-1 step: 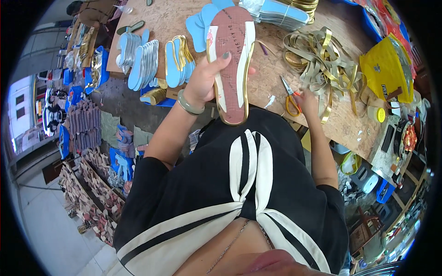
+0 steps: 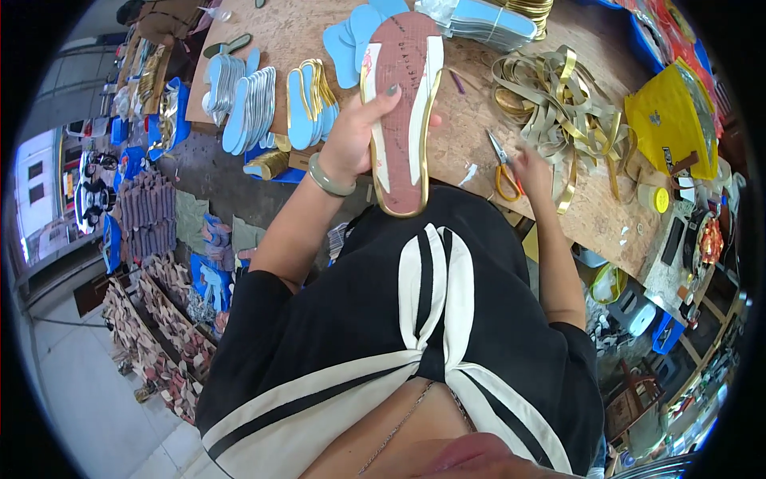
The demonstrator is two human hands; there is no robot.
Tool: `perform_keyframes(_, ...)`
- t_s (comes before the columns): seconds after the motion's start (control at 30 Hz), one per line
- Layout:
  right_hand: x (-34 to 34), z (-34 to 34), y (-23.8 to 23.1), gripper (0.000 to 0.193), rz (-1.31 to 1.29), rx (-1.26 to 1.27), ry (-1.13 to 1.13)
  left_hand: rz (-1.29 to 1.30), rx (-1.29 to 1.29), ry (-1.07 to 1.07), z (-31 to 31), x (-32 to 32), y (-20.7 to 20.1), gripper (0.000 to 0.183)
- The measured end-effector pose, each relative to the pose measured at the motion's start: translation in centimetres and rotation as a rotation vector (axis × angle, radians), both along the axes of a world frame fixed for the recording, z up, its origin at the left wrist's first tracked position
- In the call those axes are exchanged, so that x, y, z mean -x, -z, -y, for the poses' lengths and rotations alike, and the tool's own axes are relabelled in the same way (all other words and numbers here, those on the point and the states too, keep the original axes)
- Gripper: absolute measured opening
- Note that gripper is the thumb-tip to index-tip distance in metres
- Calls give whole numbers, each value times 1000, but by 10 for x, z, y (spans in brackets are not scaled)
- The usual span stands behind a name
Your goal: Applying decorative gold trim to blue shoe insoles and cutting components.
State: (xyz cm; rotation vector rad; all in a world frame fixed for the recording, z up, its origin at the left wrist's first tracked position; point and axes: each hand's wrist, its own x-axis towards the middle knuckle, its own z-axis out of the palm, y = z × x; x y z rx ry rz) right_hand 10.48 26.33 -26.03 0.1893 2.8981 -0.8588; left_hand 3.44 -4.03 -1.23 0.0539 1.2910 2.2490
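Note:
My left hand (image 2: 351, 144) grips a sandal insole (image 2: 404, 92) upright above the table's near edge, thumb across its face and fingertips showing at its right side. The insole's brown underside faces me, with white folded strips along both sides, a gold edge and handwritten marks. From its right edge a thin gold strip (image 2: 459, 77) sticks out. My right hand (image 2: 533, 172) is at the table beside orange-handled scissors (image 2: 506, 177), fingers bent close to the handle. Whether they touch it I cannot make out. The metal blades point away from me.
Gold and beige strips (image 2: 558, 108) lie tangled beyond my right hand, with a yellow bag (image 2: 670, 120) further right. Blue insoles with silver (image 2: 249, 112) and gold edges (image 2: 311, 104) stand at the left. A tied stack of blue insoles (image 2: 491, 24) lies at the back.
My right hand has shifted slightly up and left, its fingers now more bent beside the scissors. My left hand and the insole have barely moved.

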Motion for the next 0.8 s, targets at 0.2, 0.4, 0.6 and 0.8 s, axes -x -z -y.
perform_keyframes(0.2, 44, 30, -78, 27, -43, 494, -139, 414, -280, 74, 1, 2, 23, 31)
perform_keyframes(0.4, -15, -10, 43, 47, 275, -104, -212, 482, -320, -47, -5, -12, 37, 32)
perform_keyframes(0.6, -33, -17, 52, 63, 181, -101, -188, 668, -681, 5, -9, -24, 41, 43)
perform_keyframes(0.8, -22, -21, 33, 61, 496, 380, -42, 739, -788, -7, -15, -33, 41, 53)
